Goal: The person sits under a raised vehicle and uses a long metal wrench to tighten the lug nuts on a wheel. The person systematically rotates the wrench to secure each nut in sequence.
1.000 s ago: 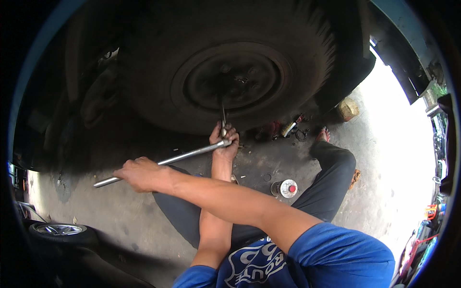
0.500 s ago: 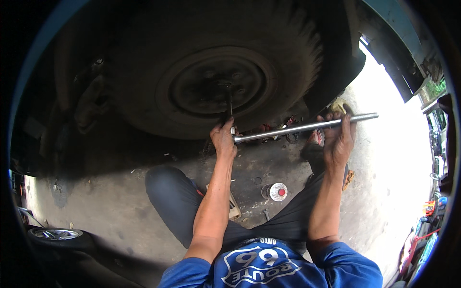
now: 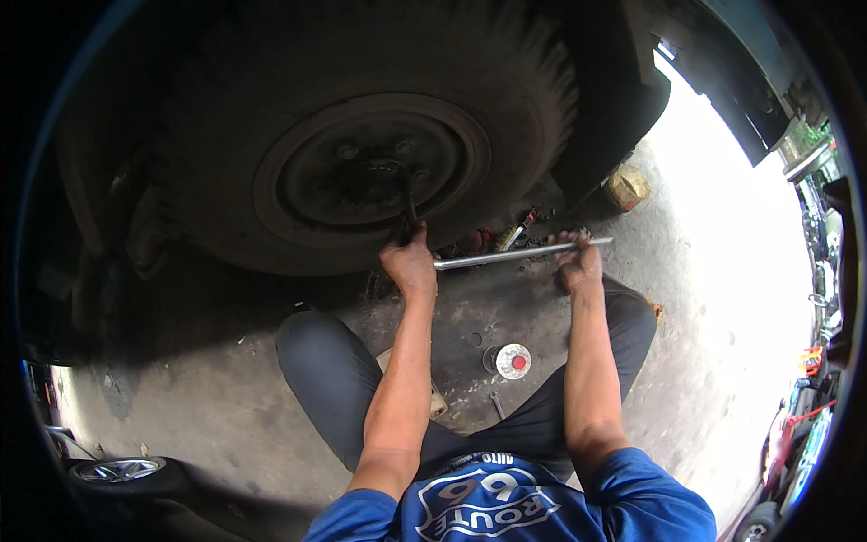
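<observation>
A large dark wheel on a vehicle fills the upper area, with lug nuts around its shaded hub. My left hand is closed around the joint where a long chrome breaker bar meets a dark socket extension. The extension runs up to the wheel's nut area; its far end is lost in shadow. To the right, my right hand grips the breaker bar near its outer end, its fingers slightly blurred and partly behind the bar.
Between my legs stand a white can with a red cap and a wrench. A yellowish container sits right of the tyre, near a brush and loose parts. Another wheel lies at lower left.
My right hand has swung the bar's outer end leftward and slightly down, so the bar looks shorter. My left hand stays at the joint, shifted slightly left. The view has shifted a little.
</observation>
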Motion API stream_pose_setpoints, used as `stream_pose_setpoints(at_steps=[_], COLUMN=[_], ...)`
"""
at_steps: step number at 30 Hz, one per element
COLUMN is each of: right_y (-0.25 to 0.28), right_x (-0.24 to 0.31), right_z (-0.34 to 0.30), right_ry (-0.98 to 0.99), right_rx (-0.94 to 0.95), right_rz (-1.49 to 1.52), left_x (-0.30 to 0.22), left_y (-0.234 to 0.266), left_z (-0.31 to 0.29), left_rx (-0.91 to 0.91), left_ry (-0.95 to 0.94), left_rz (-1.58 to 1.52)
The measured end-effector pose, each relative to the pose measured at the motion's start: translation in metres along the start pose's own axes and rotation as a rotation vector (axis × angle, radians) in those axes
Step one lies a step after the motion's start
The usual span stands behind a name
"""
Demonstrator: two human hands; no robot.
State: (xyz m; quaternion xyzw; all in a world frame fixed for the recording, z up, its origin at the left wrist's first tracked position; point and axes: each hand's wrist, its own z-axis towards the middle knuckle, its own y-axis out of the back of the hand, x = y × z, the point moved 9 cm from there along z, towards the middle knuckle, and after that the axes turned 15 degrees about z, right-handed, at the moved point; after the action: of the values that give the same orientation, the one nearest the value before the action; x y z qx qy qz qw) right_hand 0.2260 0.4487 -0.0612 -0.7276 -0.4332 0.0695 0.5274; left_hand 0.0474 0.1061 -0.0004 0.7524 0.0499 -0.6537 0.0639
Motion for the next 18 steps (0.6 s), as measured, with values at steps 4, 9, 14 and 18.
stream_pose_setpoints(at_steps=[4, 9, 14, 18], right_y=[0.081, 0.026, -0.186, -0.335], right_x=[-0.046, -0.007, 0.044, -0.055], right_z=[0.027, 0.019, -0.093, -0.235], right_ry=[-0.203, 0.138, 0.296, 0.476], right_rx=[-0.347, -0.057, 0.535, 0.986], right_rz=[-0.143, -0.03, -0.222, -0.755], left_x=[-0.036, -0.029, -0.006, 0.057], left_y=[0.004, 0.004, -0.007, -0.041], left_z=[-0.008, -0.008, 0.0, 0.007], left_rx=[-0.128, -0.065, -0.046, 0.24], left_ry=[-0.341, -0.268, -0.216, 0.21], left_rz=[0.377, 0.261, 0.186, -0.449])
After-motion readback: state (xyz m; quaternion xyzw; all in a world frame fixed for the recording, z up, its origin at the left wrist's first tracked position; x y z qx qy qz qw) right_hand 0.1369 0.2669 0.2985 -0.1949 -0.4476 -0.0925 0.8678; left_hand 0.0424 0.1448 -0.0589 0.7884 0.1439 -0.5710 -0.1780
